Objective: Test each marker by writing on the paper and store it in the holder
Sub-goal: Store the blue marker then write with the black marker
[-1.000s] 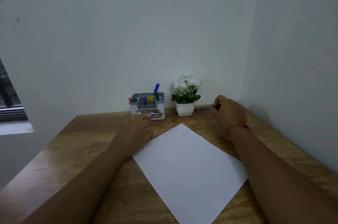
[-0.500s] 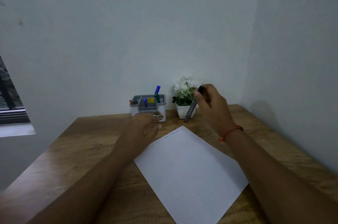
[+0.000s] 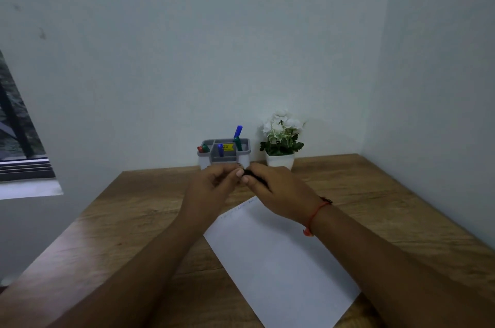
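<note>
The right grip [image 3: 281,193] is curling around the dark marker [image 3: 254,177] while the left grip [image 3: 211,188] is pinching its end, with the holder [image 3: 247,149] just beyond both. Pulling the two straight apart is looking best for uncapping, directly over the paper [image 3: 281,255] lying beneath them.

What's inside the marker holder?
The holder shows a tall blue marker and green marker at right, a short blue one centre, red and green caps at left. The left hand and right hand hide its lower front.

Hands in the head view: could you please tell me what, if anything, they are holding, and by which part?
A dark marker: the right hand grips its barrel, and the left hand pinches the end nearest it, probably the cap.
</note>
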The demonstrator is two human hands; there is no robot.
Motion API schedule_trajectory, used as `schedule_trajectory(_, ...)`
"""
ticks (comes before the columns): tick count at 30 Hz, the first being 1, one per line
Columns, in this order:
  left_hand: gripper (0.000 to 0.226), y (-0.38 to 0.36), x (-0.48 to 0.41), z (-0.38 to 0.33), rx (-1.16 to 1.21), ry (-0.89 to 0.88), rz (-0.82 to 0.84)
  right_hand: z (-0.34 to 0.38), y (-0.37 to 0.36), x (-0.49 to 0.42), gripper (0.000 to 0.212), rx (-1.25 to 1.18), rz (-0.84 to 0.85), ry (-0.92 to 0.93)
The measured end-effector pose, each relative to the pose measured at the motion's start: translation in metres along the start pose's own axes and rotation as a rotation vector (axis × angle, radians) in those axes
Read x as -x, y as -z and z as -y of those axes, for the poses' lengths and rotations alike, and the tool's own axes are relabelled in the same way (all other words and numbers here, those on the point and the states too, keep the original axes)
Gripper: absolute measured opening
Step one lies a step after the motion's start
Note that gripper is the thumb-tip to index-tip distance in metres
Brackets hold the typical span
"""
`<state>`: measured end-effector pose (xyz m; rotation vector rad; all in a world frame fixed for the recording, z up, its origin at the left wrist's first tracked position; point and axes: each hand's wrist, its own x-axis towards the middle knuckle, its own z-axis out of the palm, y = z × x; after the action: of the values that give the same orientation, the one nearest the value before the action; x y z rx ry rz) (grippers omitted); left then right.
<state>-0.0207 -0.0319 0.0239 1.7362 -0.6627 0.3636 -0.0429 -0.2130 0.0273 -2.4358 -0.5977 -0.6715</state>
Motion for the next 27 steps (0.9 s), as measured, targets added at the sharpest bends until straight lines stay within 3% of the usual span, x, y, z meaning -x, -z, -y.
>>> schedule_trajectory(20,0.018,0.005,-0.003,0.002,0.173,0.146,0.098,-0.006,-0.005,0.000,0.032,0.160,0.044,-0.039)
schedule_trajectory(27,0.014,0.012,-0.006,0.008,0.168,0.219,-0.007,-0.008,-0.003,0.001,0.019,-0.007,0.132,-0.271)
